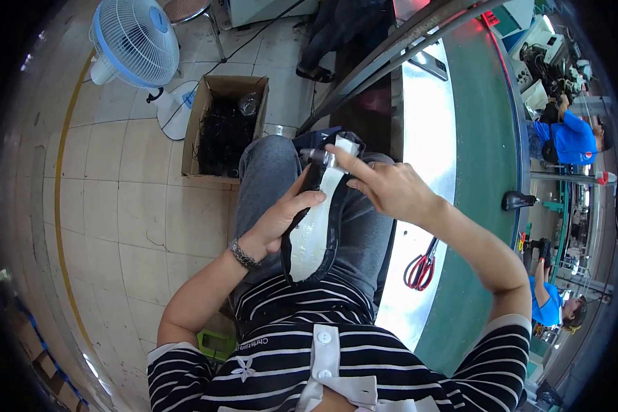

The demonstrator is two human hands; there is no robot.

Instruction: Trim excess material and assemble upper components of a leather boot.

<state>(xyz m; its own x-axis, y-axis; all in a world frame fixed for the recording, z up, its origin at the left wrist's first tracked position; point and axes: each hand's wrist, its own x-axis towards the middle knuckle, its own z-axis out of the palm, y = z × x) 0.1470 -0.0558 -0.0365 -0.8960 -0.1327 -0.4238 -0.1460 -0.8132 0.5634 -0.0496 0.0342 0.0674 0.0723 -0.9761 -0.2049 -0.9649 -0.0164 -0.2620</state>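
A black shoe upper (334, 238) lies across my lap, underside up, with a long white sole board (312, 240) showing. My left hand (281, 216) grips its side, the thumb resting on the white board. Over the narrower far end is my right hand (384, 182), its index finger stretched along a short silver cylindrical metal tool (321, 157). That tool lies crosswise over the board; its handle is hidden, so its exact kind is unclear. The right hand's other fingers are curled.
Red-handled scissors (419, 272) lie on the metal ledge (426, 137) at my right, beside a green conveyor belt (484, 130) with a black shoe (518, 200) at its far edge. Ahead-left stand a cardboard box (192, 134) of black scraps and a fan (136, 41). Co-workers (573, 139) sit beyond the belt.
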